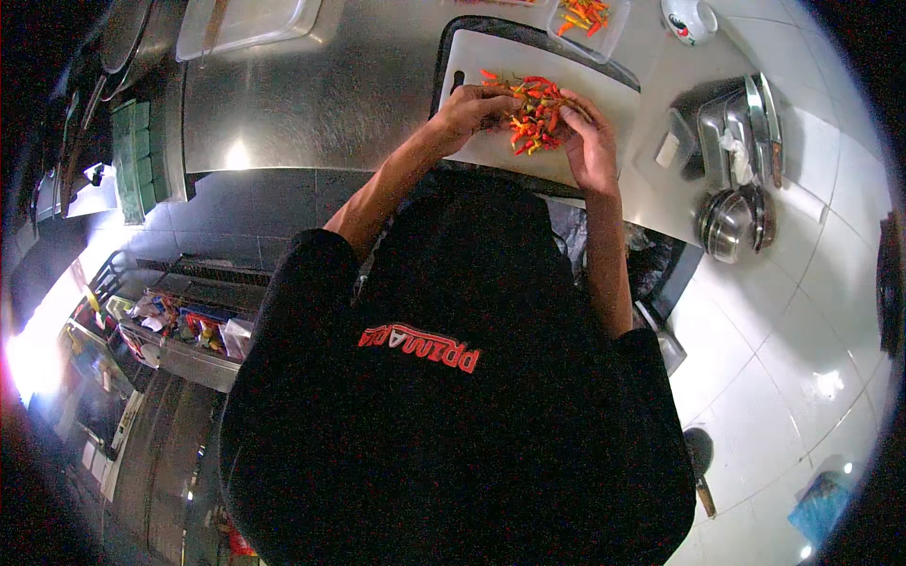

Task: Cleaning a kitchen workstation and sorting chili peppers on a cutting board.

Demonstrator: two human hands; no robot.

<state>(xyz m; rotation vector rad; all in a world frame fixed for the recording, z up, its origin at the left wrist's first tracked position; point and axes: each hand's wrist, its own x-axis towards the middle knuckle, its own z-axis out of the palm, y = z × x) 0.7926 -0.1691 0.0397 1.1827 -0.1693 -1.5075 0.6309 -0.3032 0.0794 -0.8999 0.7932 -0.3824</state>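
A pile of small red and orange chilies [536, 127] lies on a white cutting board [481, 56] with a dark mat under it. My left hand [471, 117] is at the pile's left side, its fingertips bent in among the chilies. On the right side, my right hand [589, 138] touches the pile with thumb and fingers curved. Whether either hand grips a single chili is too small to tell. Beyond the board's far edge, a clear plastic container [609, 44] holds more orange and red chilies.
A steel worktop [297, 113] carries a clear plastic tub [297, 21] at far left and a white bowl [690, 21] at far right. Knives [756, 113] and steel bowls [729, 225] are at the right by the tiled wall. A green slatted thing [133, 159] is at left.
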